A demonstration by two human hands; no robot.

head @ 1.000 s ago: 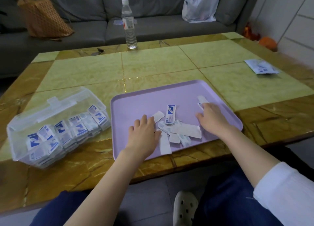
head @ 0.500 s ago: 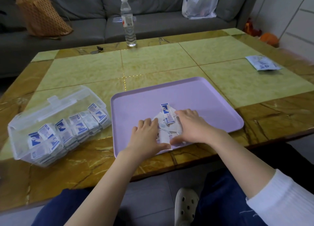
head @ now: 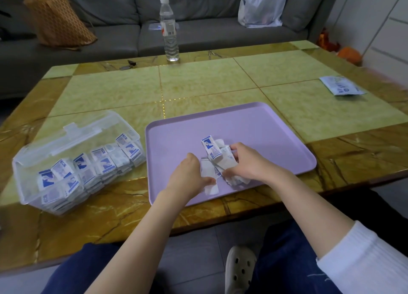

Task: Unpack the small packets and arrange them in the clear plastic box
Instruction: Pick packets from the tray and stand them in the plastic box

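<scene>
A heap of small white and blue packets [head: 217,159] lies near the front of the lilac tray [head: 254,126]. My left hand [head: 189,176] presses against the heap's left side with fingers curled around some packets. My right hand [head: 249,161] closes on the heap from the right. One packet [head: 210,147] stands up on top of the heap. Another flat white packet [head: 211,189] lies by my left thumb. The clear plastic box [head: 28,179] sits at the left with rows of packets [head: 88,168] inside and its lid folded back.
A water bottle [head: 169,28] stands at the table's far edge. A larger white and blue pouch [head: 341,88] lies at the right. A grey sofa behind holds an orange cushion [head: 58,21] and a plastic bag [head: 261,5]. Small dark items [head: 129,64] lie on the far left of the table.
Both hands have swept the scattered packets together into one heap between them. My right hand moved left from the tray's right side and now grips the heap.
</scene>
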